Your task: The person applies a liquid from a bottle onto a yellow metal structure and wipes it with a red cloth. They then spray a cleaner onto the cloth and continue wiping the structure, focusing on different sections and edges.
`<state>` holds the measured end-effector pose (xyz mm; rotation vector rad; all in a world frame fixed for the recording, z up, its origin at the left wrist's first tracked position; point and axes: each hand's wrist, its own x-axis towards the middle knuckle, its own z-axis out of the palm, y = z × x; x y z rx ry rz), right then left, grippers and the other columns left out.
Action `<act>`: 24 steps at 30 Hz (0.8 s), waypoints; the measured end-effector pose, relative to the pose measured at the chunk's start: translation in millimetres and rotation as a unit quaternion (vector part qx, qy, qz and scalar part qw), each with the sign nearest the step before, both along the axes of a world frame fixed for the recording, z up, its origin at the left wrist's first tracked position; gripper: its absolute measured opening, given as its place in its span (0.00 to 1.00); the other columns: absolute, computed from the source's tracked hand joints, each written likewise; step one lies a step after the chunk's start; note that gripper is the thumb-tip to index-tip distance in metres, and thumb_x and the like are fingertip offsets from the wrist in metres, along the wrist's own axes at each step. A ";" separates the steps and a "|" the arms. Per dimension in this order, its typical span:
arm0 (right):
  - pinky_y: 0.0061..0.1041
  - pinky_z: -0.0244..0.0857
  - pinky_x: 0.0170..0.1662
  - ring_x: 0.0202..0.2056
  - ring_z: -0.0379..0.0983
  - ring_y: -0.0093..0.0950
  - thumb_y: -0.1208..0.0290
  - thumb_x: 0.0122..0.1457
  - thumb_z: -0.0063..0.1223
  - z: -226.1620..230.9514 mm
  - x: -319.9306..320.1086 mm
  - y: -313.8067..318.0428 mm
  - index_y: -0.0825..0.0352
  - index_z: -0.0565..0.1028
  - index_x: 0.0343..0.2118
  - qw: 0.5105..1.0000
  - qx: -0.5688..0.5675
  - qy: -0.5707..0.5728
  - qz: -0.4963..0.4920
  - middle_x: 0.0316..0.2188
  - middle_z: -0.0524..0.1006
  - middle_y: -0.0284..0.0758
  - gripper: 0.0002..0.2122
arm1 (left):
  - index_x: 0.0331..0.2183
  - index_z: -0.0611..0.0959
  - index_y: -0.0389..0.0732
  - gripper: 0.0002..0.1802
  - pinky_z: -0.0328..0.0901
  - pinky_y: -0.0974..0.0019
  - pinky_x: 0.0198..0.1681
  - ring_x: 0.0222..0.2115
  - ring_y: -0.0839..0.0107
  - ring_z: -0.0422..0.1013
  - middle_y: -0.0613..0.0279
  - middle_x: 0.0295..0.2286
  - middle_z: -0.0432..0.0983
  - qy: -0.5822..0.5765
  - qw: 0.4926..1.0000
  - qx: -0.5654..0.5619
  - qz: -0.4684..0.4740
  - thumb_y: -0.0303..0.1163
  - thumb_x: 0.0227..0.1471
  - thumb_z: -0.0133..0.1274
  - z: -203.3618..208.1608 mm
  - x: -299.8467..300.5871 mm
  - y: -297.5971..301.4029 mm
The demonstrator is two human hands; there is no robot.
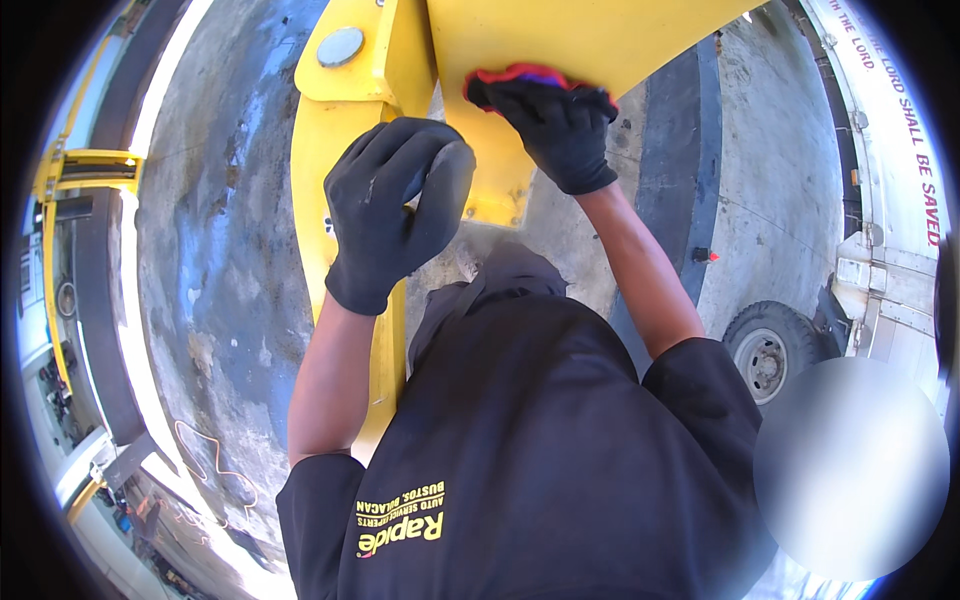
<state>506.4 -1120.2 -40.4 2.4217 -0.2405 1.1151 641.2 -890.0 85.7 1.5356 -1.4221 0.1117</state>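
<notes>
My right hand (550, 135), in a black glove, presses a cloth (530, 72) with a red edge and a dark blue part against a wide yellow metal panel (560, 35). Most of the cloth is under the fingers. My left hand (395, 210), gloved the same way, is closed, fingers curled toward the thumb. It is in front of a yellow metal post (340, 120), which carries a round grey cap (340, 47). Whether the left hand touches the post, and what its fingers hold, if anything, is hidden.
Stained concrete floor (230, 220) spreads on the left, with a thin orange cord (220, 465) on it. A dark strip (675, 170) crosses the floor on the right. Beyond it stands a white truck (885, 270) with a wheel (765, 360). A yellow frame (100, 170) stands at far left.
</notes>
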 end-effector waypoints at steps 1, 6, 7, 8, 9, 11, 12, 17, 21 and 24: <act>0.42 0.65 0.51 0.48 0.77 0.24 0.64 0.58 0.69 -10.7 -2.9 2.9 0.33 0.86 0.57 0.999 0.016 0.028 0.007 0.49 0.80 0.17 0.23 | 0.34 0.86 0.29 0.07 0.76 0.64 0.36 0.31 0.64 0.82 0.52 0.32 0.85 0.003 1.000 0.008 0.005 0.17 0.65 0.55 -1.6 0.7 2.0; 0.47 0.62 0.62 0.57 0.73 0.30 0.63 0.63 0.66 42.4 -0.5 -15.1 0.37 0.83 0.59 0.998 0.054 -0.005 0.034 0.54 0.75 0.23 0.20 | 0.33 0.86 0.30 0.05 0.76 0.64 0.36 0.30 0.63 0.82 0.51 0.32 0.86 -0.062 0.998 0.002 -0.023 0.17 0.64 0.57 -4.5 2.0 2.2; 0.45 0.63 0.63 0.60 0.72 0.33 0.63 0.64 0.68 73.4 7.7 -15.9 0.42 0.83 0.58 0.996 0.045 -0.072 0.034 0.58 0.75 0.27 0.19 | 0.33 0.86 0.29 0.06 0.76 0.64 0.36 0.30 0.63 0.82 0.51 0.32 0.86 -0.063 0.998 0.006 -0.017 0.17 0.64 0.57 -2.8 3.4 5.1; 0.43 0.64 0.65 0.63 0.71 0.37 0.64 0.65 0.69 102.1 8.0 -18.4 0.48 0.83 0.58 0.990 0.034 -0.137 0.024 0.61 0.74 0.31 0.19 | 0.33 0.86 0.29 0.06 0.76 0.64 0.36 0.30 0.63 0.82 0.51 0.32 0.85 -0.058 0.998 0.006 -0.018 0.17 0.64 0.56 -4.5 3.8 4.4; 0.41 0.65 0.66 0.65 0.70 0.40 0.64 0.65 0.71 122.9 8.9 -19.6 0.54 0.83 0.58 0.979 0.023 -0.203 0.011 0.65 0.74 0.36 0.18 | 0.33 0.86 0.29 0.06 0.76 0.64 0.36 0.30 0.63 0.82 0.51 0.32 0.85 -0.055 0.998 0.006 -0.021 0.16 0.64 0.56 -7.1 2.7 2.9; 0.39 0.68 0.66 0.66 0.72 0.42 0.65 0.65 0.74 128.2 7.4 -12.1 0.60 0.84 0.56 0.979 0.065 -0.191 -0.007 0.64 0.78 0.40 0.18 | 0.33 0.86 0.28 0.07 0.76 0.64 0.36 0.30 0.63 0.82 0.50 0.31 0.85 -0.031 0.999 0.011 -0.011 0.16 0.64 0.55 -4.4 3.1 4.4; 0.39 0.70 0.64 0.64 0.75 0.41 0.64 0.64 0.75 114.2 5.2 -6.8 0.61 0.85 0.53 0.982 0.113 -0.152 -0.005 0.59 0.82 0.40 0.17 | 0.33 0.86 0.27 0.07 0.77 0.64 0.36 0.30 0.63 0.82 0.50 0.31 0.85 -0.026 0.999 0.020 -0.003 0.15 0.64 0.55 -6.0 3.0 5.7; 0.36 0.70 0.45 0.47 0.76 0.25 0.64 0.57 0.66 -54.5 -35.4 -5.3 0.34 0.86 0.57 0.995 0.036 0.087 -0.011 0.57 0.78 0.11 0.23 | 0.33 0.88 0.38 0.01 0.75 0.59 0.35 0.27 0.59 0.81 0.59 0.30 0.87 -0.034 0.999 0.007 0.027 0.25 0.57 0.64 -20.4 -5.1 -13.6; 0.31 0.73 0.44 0.47 0.76 0.24 0.66 0.58 0.64 -55.8 -51.2 -27.5 0.34 0.84 0.60 0.989 0.050 0.128 0.056 0.59 0.78 0.11 0.26 | 0.33 0.88 0.35 0.03 0.75 0.61 0.36 0.29 0.59 0.82 0.56 0.31 0.87 -0.123 0.991 0.045 0.033 0.22 0.61 0.62 -3.5 -10.5 -26.0; 0.30 0.72 0.40 0.44 0.80 0.20 0.64 0.51 0.71 28.0 -31.0 -38.8 0.34 0.89 0.53 0.994 -0.001 -0.079 0.077 0.50 0.82 0.14 0.24 | 0.34 0.88 0.33 0.04 0.75 0.62 0.38 0.31 0.59 0.82 0.54 0.32 0.86 -0.123 0.990 0.043 0.057 0.20 0.64 0.61 -5.1 -19.8 -33.9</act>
